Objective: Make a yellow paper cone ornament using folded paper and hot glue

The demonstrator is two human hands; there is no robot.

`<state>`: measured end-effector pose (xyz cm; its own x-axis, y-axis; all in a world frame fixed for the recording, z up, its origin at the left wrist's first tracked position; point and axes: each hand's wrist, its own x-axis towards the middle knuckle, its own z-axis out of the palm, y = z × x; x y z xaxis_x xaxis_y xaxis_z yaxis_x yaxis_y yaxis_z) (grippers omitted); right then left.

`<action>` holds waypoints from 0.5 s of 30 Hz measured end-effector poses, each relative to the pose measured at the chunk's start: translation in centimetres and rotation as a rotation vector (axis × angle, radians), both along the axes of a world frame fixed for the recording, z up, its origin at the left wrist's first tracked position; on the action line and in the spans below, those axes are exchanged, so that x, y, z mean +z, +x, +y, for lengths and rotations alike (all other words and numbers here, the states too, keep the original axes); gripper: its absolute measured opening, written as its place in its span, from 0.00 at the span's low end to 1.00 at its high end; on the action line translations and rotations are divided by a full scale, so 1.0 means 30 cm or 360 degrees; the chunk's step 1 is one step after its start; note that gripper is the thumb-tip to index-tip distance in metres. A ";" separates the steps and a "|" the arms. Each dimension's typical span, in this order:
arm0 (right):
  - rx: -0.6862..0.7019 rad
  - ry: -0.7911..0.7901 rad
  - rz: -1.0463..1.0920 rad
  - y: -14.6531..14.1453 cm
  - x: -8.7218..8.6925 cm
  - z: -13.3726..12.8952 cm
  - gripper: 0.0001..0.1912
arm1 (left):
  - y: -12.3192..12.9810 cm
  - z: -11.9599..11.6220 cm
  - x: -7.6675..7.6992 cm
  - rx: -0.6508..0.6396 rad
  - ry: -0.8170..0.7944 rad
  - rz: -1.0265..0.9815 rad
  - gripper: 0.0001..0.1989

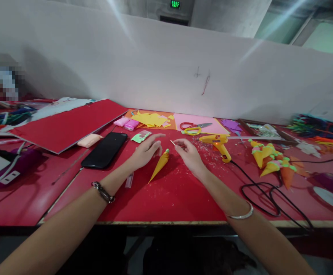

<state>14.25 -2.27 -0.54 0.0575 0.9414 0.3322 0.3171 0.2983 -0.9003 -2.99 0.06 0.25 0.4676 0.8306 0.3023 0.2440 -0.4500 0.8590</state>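
Note:
Between my hands, a yellow cone (160,167) with a small green top lies on the red table. My left hand (147,151) is just left of the cone's top, its fingers apart and nothing visible in them. On the right, my right hand (188,153) pinches a thin pale stick (172,143) between thumb and finger, its tip pointing up and left. A light green packet (140,136) rests behind my left hand. The yellow glue gun (218,146) lies to the right of my right hand, with a small orange light on it.
A black phone (105,150) and a red board (69,126) are on the left. Red-handled scissors (196,125) and yellow paper scraps (149,119) lie at the back. Several decorated cones (271,160) sit at the right, near a looped black cable (265,189).

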 end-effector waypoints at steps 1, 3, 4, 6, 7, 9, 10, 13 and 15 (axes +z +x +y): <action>0.0070 0.0085 -0.0022 -0.004 0.005 -0.007 0.09 | 0.000 -0.007 0.005 -0.0067 -0.0004 0.0036 0.21; 0.0255 0.0246 -0.0126 -0.015 0.016 -0.024 0.12 | 0.001 -0.017 0.008 -0.0176 0.0011 0.0102 0.22; 0.0344 0.0312 -0.0195 -0.021 0.021 -0.033 0.13 | 0.001 -0.019 0.008 -0.0199 0.0044 0.0134 0.22; 0.0449 0.0406 -0.0323 -0.032 0.029 -0.049 0.12 | 0.002 -0.022 0.005 -0.0198 0.0137 0.0180 0.22; 0.0464 0.0428 -0.0370 -0.035 0.032 -0.054 0.11 | 0.003 -0.022 0.004 -0.0189 0.0172 0.0192 0.21; 0.0442 0.0445 -0.0423 -0.039 0.032 -0.059 0.09 | 0.006 -0.023 0.004 -0.0187 0.0174 0.0199 0.21; 0.0423 0.0442 -0.0428 -0.040 0.031 -0.060 0.09 | 0.007 -0.024 0.005 -0.0195 0.0146 0.0192 0.21; 0.0388 0.0423 -0.0389 -0.037 0.027 -0.057 0.06 | 0.012 -0.026 0.009 -0.0211 0.0056 0.0140 0.19; 0.0381 0.0426 -0.0352 -0.036 0.025 -0.057 0.04 | 0.014 -0.026 0.010 -0.0231 -0.0021 0.0097 0.19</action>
<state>13.16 -3.97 0.21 -0.2523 0.7985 0.5466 0.3872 0.6010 -0.6992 -2.57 -0.73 0.55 0.6001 0.7568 0.2592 0.2290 -0.4730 0.8508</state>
